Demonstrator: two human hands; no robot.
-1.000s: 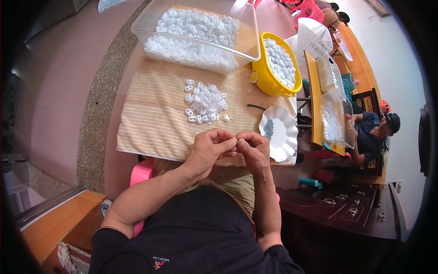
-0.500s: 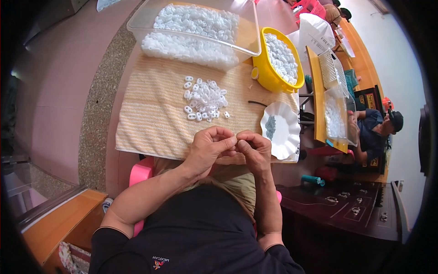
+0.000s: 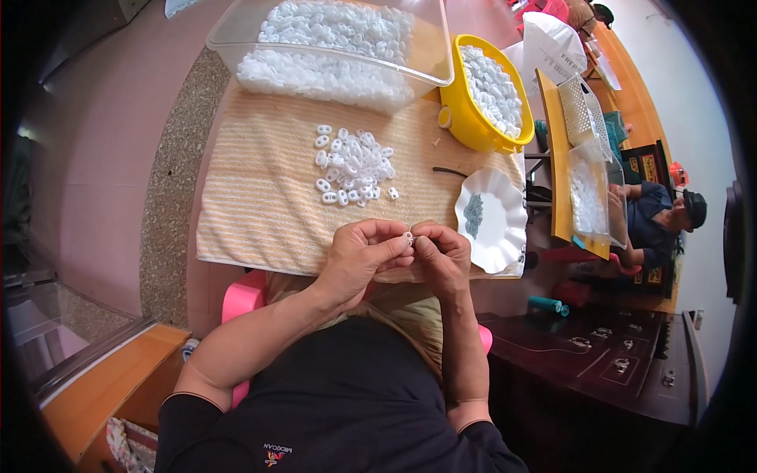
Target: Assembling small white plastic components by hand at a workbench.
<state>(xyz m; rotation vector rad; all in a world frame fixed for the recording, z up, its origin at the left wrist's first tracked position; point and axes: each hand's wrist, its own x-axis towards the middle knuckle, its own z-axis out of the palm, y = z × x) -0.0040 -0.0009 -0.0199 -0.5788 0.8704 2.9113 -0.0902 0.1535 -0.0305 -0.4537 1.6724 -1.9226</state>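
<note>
My left hand [image 3: 364, 256] and my right hand [image 3: 441, 254] meet in front of my chest, fingertips pinched together on one small white plastic ring piece [image 3: 408, 236]. Both hands hover over the near edge of a striped beige towel [image 3: 260, 197] spread on the table. Further out on the towel lies a loose pile of several white ring pieces [image 3: 353, 165]. To the right of my hands sits a white scalloped plate [image 3: 497, 225] with a small heap of tiny grey parts [image 3: 474, 214].
A clear plastic bin [image 3: 331, 43] full of white pieces stands at the far edge, a yellow tub [image 3: 473, 118] of white pieces beside it. A thin dark tool [image 3: 449, 170] lies on the towel. Another person [image 3: 654, 225] sits at the right by a wooden bench with baskets.
My hands stay pinched together on the small piece, with only slight finger movement. The camera view has shifted a little; nothing on the towel has moved.
</note>
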